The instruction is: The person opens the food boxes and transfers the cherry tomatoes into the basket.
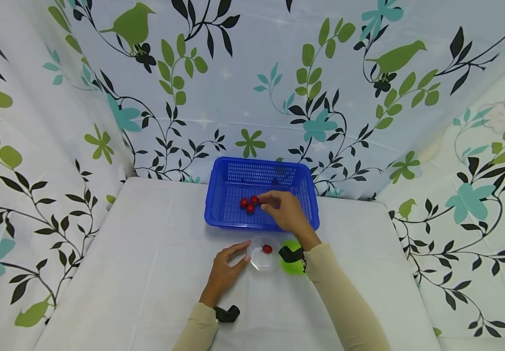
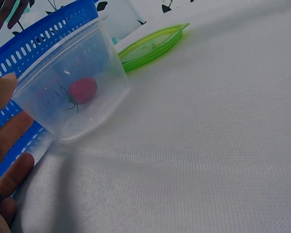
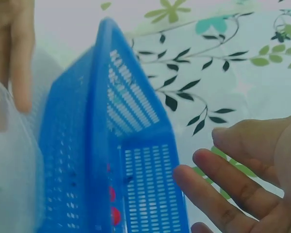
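A clear plastic container (image 1: 261, 263) with one cherry tomato (image 1: 267, 249) inside stands on the table, in front of a blue perforated basket (image 1: 217, 214). My left hand (image 1: 226, 270) touches the container's left side, thumb and forefinger spread along it. In the left wrist view the tomato (image 2: 83, 91) shows through the wall with its green stem. Inside the basket lie several red cherry tomatoes (image 1: 250, 208). My right hand (image 1: 285, 210) reaches over the basket, fingertips right by the rightmost one. Its thumb and fingers (image 3: 223, 194) stand apart with nothing between them in the right wrist view.
A green lid (image 1: 294, 265) lies right of the container, partly hidden under my right wrist. White cloth covers the table (image 1: 169, 234). Behind the basket hangs a curtain (image 1: 235, 107) printed with leaves and birds, which continues along both sides.
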### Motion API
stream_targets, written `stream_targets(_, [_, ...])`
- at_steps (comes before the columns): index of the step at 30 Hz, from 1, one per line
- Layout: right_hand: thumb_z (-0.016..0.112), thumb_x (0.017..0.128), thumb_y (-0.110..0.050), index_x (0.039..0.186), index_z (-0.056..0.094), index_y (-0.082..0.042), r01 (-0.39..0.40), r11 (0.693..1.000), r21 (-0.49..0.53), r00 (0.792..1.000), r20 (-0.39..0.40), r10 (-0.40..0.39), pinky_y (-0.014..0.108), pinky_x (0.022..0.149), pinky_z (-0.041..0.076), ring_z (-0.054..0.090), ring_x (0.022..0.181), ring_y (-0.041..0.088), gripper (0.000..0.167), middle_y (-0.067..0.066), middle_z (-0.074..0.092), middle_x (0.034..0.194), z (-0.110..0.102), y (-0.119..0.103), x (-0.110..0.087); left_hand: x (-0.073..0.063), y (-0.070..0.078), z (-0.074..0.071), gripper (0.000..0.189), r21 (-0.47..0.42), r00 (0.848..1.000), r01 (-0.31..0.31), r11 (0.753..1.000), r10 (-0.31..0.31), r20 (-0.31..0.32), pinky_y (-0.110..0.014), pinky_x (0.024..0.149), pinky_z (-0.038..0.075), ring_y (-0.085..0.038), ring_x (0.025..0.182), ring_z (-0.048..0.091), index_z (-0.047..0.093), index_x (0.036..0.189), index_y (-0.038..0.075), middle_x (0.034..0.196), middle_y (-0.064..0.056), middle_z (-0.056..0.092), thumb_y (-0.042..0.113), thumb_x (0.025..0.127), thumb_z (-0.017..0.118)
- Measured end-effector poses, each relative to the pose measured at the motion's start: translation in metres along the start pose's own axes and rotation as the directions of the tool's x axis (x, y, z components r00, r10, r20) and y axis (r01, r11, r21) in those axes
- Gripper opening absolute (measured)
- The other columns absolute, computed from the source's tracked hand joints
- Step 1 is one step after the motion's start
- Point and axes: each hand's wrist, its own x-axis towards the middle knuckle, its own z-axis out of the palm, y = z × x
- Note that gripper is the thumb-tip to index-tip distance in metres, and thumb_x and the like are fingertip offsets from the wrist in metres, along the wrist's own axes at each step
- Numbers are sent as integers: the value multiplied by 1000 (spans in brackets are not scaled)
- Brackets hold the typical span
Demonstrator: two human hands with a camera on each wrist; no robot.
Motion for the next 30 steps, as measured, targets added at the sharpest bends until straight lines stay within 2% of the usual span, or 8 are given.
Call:
stream_targets(7, [74, 101, -15, 122, 78, -21, -19, 992, 122, 997, -73, 29, 49, 102, 61, 74, 114, 22, 23, 0, 79, 123, 15, 8, -44, 0, 0, -1, 43, 4, 1000, -2, 1000, 2, 17, -57, 130, 28, -19, 146, 56, 71, 140, 20, 141, 8, 71, 21, 98, 79])
stream_targets(10, [74, 100, -14, 122, 78, -21, -42, 989, 139, 993, -99, 56, 50, 105, 59, 73, 115, 20, 23, -5, 79, 122, 24, 15, -60, -1, 0, -1, 44, 4, 1000, -3, 1000, 3, 15, -56, 129, 29, -20, 145, 56, 71, 140, 21, 142, 6, 71, 23, 97, 80])
stream_targets(15, [74, 99, -9, 123, 79, -14, -44, 989, 138, 992, -113, 60, 55, 106, 56, 73, 113, 22, 25, -1, 80, 119, 38, 24, -80, -1, 1, -1, 43, 23, 1000, -7, 1000, 7, 12, -52, 128, 31, -19, 144, 58, 72, 139, 24, 141, 5, 72, 24, 97, 80])
stream_targets(21, [76, 96, -6, 121, 79, -12, -60, 990, 128, 990, -117, 75, 55, 103, 58, 75, 109, 26, 26, 5, 81, 118, 53, 34, -90, 1, 1, -2, 42, 33, 1000, 3, 999, -4, 8, -48, 128, 32, -17, 143, 58, 72, 138, 29, 140, 10, 72, 25, 97, 80])
stream_targets(26, [77, 95, -4, 123, 78, -10, -70, 993, 93, 990, -113, 80, 56, 102, 58, 76, 108, 30, 29, 12, 80, 120, 62, 43, -92, 2, 0, -1, 43, 49, 1000, -10, 999, 10, 7, -49, 128, 33, -18, 142, 59, 72, 139, 27, 140, 8, 72, 25, 97, 80])
stream_targets(30, [78, 93, -1, 124, 77, -7, -59, 997, 50, 992, -104, 64, 56, 100, 59, 76, 110, 34, 32, 12, 79, 122, 68, 48, -93, 2, -1, 0, 43, 51, 1000, -24, 998, 24, 10, -50, 127, 34, -18, 142, 60, 71, 139, 26, 141, 6, 72, 25, 97, 80])
